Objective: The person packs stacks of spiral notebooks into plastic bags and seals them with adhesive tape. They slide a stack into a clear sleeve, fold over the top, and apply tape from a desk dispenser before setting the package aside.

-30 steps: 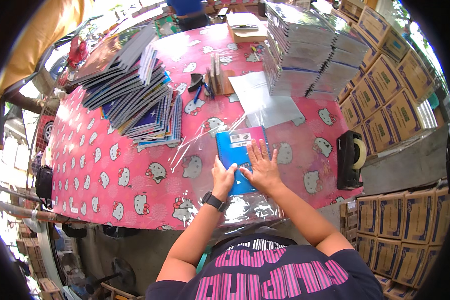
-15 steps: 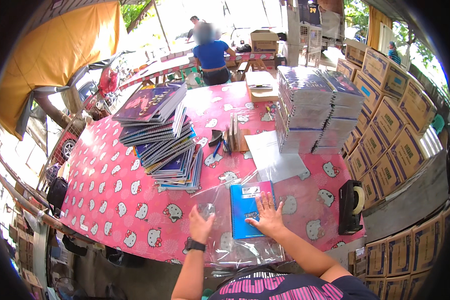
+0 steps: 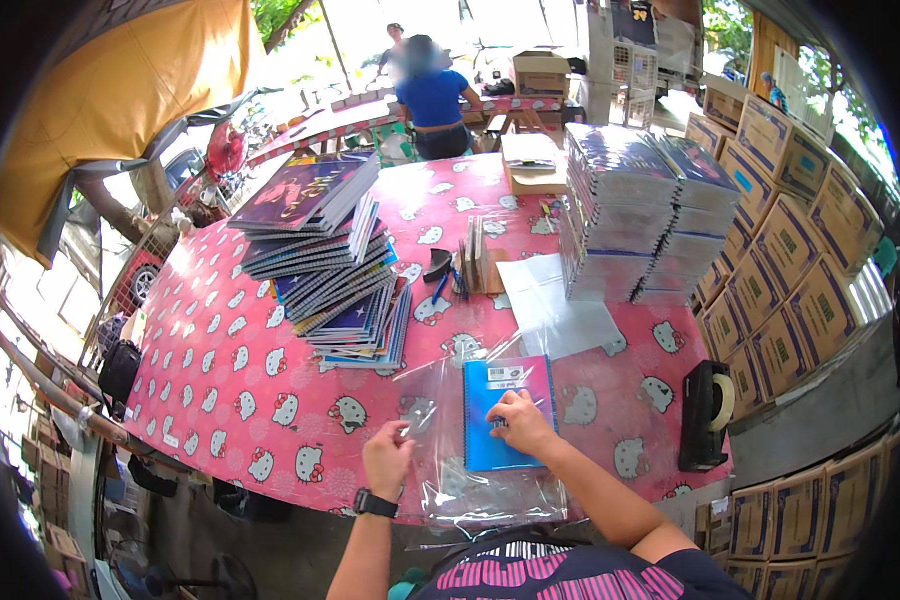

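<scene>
Packing table seen from above. Right hand (image 3: 520, 422), fingers together and pressed flat, rests on a blue notebook (image 3: 507, 413) lying near the table's near edge, partly inside a clear plastic bag (image 3: 470, 470). Left hand (image 3: 387, 457) pinches the bag's left side between thumb and fingers. A fanned pile of notebooks (image 3: 335, 265) sits toward the left middle; a tall stack of notebooks (image 3: 645, 215) toward the far right; a tape dispenser (image 3: 705, 415) at the right edge.
</scene>
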The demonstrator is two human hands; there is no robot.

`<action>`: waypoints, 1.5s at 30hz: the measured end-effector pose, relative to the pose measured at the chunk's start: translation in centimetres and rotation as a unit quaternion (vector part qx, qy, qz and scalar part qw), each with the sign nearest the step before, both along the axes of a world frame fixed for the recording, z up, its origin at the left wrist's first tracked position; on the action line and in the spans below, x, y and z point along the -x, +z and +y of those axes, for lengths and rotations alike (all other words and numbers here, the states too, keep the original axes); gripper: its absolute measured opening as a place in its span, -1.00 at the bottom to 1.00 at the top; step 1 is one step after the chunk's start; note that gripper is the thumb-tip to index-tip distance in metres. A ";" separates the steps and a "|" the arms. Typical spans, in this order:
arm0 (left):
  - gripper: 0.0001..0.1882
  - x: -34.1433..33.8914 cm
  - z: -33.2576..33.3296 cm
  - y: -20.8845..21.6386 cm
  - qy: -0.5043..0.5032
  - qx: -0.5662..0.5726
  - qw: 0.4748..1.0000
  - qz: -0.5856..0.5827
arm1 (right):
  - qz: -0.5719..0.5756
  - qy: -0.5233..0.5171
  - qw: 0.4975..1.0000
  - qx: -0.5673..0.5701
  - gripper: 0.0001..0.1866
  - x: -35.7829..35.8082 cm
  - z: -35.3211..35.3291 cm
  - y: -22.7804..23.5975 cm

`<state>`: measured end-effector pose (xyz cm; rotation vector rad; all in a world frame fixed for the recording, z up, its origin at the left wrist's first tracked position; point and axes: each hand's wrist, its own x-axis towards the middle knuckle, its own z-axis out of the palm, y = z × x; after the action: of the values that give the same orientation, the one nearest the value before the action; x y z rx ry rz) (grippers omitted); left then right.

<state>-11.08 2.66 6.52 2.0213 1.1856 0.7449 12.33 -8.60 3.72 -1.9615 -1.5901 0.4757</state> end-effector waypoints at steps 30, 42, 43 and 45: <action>-0.84 -5.9 -10.9 5.2 -0.279 0.032 0.948 -0.152 | 0.258 -0.172 0.951 0.010 -0.84 -1.0 1.2 2.4; -0.44 -15.3 3.2 -3.6 -0.228 -0.080 0.957 0.161 | 0.377 -0.101 0.918 0.078 -0.84 -4.6 0.5 0.6; -0.41 -16.5 5.0 -4.1 -0.252 -0.067 0.949 0.180 | 0.394 -0.094 0.912 0.068 -0.82 -4.4 0.8 0.6; -0.37 -17.5 8.9 -6.1 -0.218 -0.061 0.968 0.113 | 0.432 -0.067 0.898 0.053 -0.79 -3.0 1.6 0.5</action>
<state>6.41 11.57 0.38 2.4070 0.7772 0.3841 15.28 -7.03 4.24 -1.5494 -0.8598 1.1900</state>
